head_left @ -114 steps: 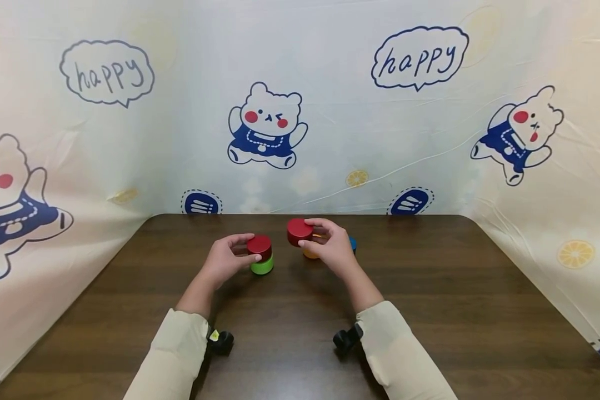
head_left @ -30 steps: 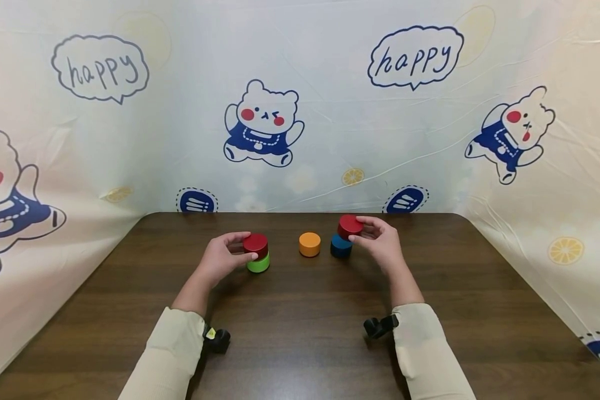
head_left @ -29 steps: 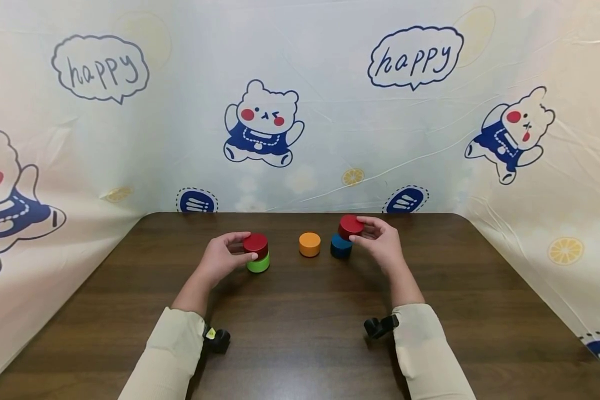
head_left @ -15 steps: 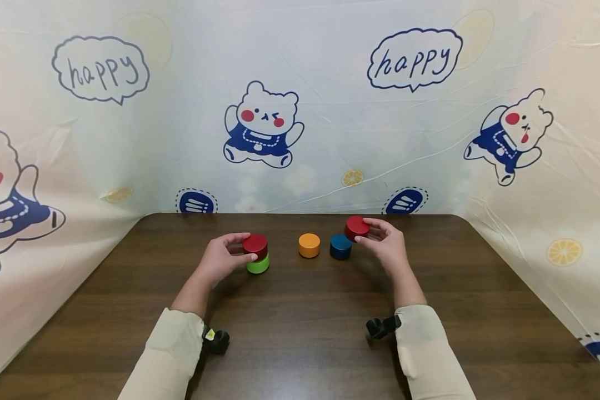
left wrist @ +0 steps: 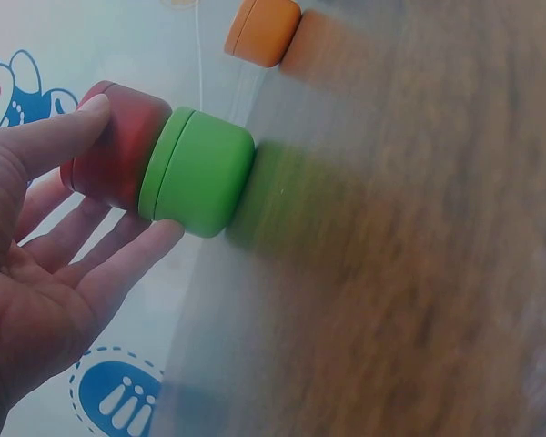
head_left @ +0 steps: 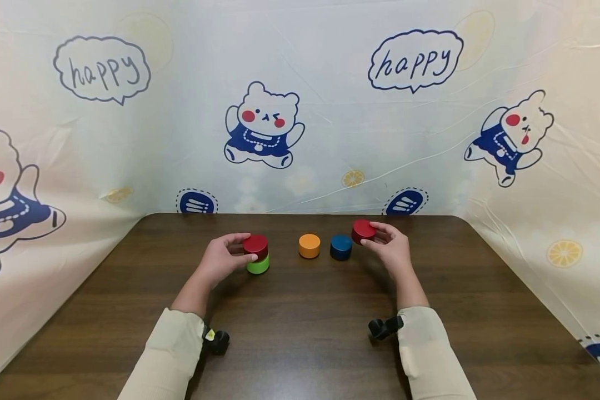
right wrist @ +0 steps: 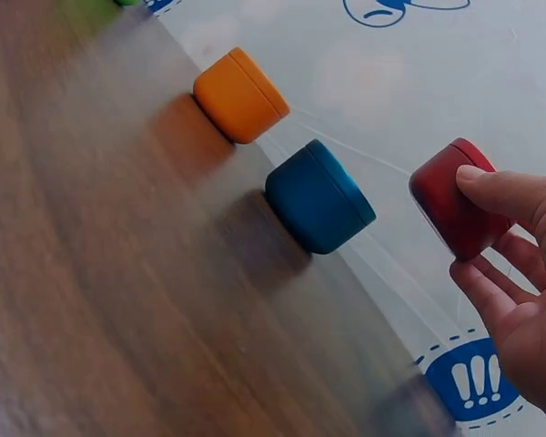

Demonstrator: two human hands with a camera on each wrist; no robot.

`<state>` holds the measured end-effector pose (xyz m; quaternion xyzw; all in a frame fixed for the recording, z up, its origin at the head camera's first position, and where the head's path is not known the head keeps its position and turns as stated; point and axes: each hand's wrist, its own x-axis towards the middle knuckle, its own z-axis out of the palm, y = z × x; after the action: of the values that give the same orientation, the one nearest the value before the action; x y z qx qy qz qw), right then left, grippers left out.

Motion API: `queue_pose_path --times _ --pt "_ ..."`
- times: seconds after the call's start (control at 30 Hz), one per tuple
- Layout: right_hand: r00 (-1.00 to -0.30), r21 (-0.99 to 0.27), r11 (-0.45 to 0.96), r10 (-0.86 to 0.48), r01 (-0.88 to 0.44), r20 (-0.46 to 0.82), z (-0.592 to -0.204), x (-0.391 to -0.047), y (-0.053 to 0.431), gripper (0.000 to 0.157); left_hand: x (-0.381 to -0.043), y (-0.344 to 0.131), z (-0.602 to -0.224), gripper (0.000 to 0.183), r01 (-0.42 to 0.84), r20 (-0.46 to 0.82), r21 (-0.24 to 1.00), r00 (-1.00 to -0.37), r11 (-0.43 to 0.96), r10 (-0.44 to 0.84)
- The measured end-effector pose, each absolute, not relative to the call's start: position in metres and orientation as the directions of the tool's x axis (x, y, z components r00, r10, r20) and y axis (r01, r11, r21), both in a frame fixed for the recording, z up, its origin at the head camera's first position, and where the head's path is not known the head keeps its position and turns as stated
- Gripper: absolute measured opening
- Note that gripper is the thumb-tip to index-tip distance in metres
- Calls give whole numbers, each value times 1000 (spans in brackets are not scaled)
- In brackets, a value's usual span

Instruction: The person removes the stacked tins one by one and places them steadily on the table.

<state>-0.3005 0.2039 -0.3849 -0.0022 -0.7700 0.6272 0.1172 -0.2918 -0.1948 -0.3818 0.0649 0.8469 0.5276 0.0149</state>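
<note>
My left hand (head_left: 223,258) pinches a small red round tin (head_left: 255,246) between thumb and fingers. That tin sits on top of a green round tin (head_left: 258,264) standing on the table; in the left wrist view a fingertip is right at the green tin's (left wrist: 200,173) side. My right hand (head_left: 392,247) grips a second red tin (head_left: 362,231) by its sides. In the right wrist view this red tin (right wrist: 460,200) hangs above the table, to the right of the blue tin (right wrist: 318,198). Between the two hands stand an orange tin (head_left: 309,246) and the blue tin (head_left: 341,248).
The brown wooden table (head_left: 300,316) ends at a back edge just behind the tins. A pale curtain (head_left: 330,128) printed with bears hangs behind it and along both sides. Each wrist carries a small black camera (head_left: 219,342).
My right hand has carried its red tin rightward, from over the orange tin past the blue one, and it is now a little lower. The left hand keeps its hold on the stack.
</note>
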Motion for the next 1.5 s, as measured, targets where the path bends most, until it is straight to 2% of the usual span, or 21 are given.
queue_pose_path --times 0.67,1.5 --pt "-966 -972 221 221 -85 135 -399 -306 209 52 -290 -194 -380 64 107 54 890 -990 443 130" --pt "-969 -943 333 229 -7 88 -406 -306 215 51 -289 -194 -380 64 103 51 892 -990 439 129"
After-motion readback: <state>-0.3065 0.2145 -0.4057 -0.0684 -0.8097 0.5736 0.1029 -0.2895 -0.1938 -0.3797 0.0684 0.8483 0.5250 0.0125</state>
